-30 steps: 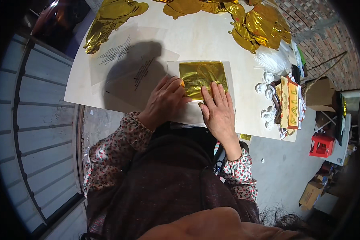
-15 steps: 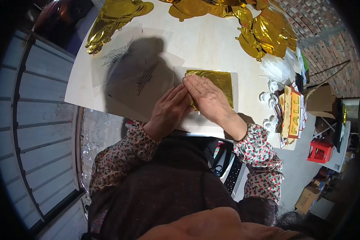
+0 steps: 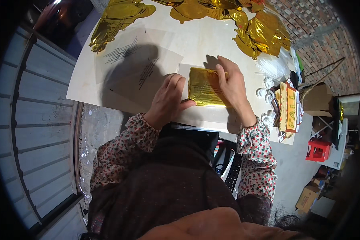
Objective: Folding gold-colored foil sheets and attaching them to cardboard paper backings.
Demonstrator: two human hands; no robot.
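A flat, folded gold foil balloon (image 3: pixel 206 90) lies in a clear plastic bag (image 3: pixel 184 72) on the pale table in front of me. Faint dark print shows over the foil. My left hand (image 3: pixel 167 98) is at the bag's left side, fingers curled over its edge and thumb stretched to the foil's lower left corner. My right hand (image 3: pixel 234 86) rests along the right side of the foil, thumb and fingers apart, covering that edge. Left of the bag, other clear printed bags (image 3: pixel 128 64) lie flat, partly in shadow.
Loose gold foil balloons (image 3: pixel 264 32) lie along the table's far side, with another heap (image 3: pixel 118 22) at far left. At right are clear plastic bags (image 3: pixel 272 64), small white rolls (image 3: pixel 264 94) and a stack of printed cards (image 3: pixel 290 110). A red stool (image 3: pixel 318 150) stands beyond.
My hands have parted. The right hand has moved from atop the foil to its right side; the left has drawn slightly back with curled fingers. More of the gold foil shows.
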